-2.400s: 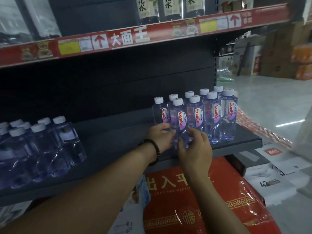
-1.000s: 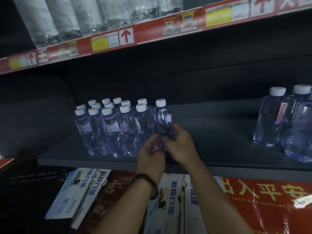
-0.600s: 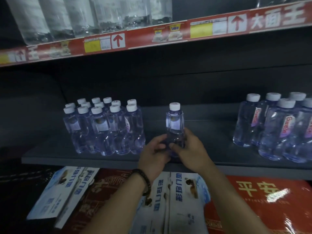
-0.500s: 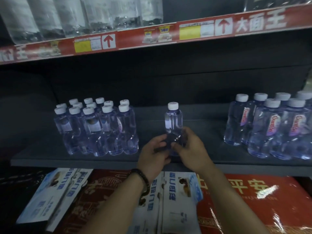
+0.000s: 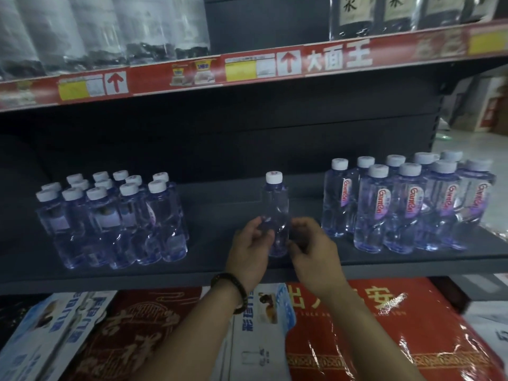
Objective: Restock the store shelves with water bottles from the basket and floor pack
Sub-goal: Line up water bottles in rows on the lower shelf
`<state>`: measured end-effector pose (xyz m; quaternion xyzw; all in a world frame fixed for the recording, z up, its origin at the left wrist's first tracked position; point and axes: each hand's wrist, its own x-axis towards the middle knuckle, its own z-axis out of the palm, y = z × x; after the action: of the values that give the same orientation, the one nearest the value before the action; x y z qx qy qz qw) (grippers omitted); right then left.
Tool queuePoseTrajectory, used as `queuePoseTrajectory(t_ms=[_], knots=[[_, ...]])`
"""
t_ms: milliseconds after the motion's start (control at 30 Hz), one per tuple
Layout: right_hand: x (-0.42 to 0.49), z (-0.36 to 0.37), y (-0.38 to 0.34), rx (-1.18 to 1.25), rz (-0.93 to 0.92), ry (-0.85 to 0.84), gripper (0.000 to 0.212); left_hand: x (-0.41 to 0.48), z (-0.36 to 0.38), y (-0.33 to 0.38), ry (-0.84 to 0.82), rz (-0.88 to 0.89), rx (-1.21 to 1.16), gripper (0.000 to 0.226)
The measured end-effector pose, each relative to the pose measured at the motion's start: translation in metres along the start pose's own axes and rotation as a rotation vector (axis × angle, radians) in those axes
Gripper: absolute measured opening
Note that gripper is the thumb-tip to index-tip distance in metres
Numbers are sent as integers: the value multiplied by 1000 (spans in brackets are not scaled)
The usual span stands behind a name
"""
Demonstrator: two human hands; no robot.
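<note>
A single clear water bottle [image 5: 276, 204] with a white cap stands upright in the middle of the dark shelf [image 5: 220, 259]. My left hand [image 5: 248, 250] and my right hand [image 5: 310, 247] hold its lower part from either side, fingers curled around it. To the left, a cluster of several capped bottles [image 5: 115, 218] stands with their labels turned away. On the right stands a group of several bottles [image 5: 406, 204] in rows, red labels facing out.
The upper shelf edge [image 5: 247, 67] with red price strips hangs above, carrying tall bottles. Below the shelf lie red packaged goods [image 5: 384, 334] and white-blue boxes [image 5: 49, 334]. Bare shelf shows on both sides of the single bottle. Store floor [image 5: 472, 152] appears far right.
Both hands took one bottle from the right edge of the left cluster and slid it rightwards along the shelf, toward the right group. They still hold it.
</note>
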<state>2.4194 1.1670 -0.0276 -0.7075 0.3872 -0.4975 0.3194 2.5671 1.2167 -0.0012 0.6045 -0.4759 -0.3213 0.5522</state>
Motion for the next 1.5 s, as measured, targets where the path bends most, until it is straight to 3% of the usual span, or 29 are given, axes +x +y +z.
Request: queuePoseTrajectory(t_ms=[167,267,500,700,1267,1500], knots=[[-1,-5,6,38,50,114,44,2,23,4,-67,-6,-3,43],[1,-16,11,-84,3,162,41,8,31,8,-81,-29,-86,30],[-4,-42,22,-180,15,324,41,21,63,25,-195,-25,42,33],[-11,-53,35,-320,-54,436,45,30,87,28,-291,-41,-32,30],[-15,-61,26,-296,77,490,41,33,118,19,-166,2,-41,22],[-32,-49,4,-266,67,485,42,12,87,24,-87,-51,-19,32]])
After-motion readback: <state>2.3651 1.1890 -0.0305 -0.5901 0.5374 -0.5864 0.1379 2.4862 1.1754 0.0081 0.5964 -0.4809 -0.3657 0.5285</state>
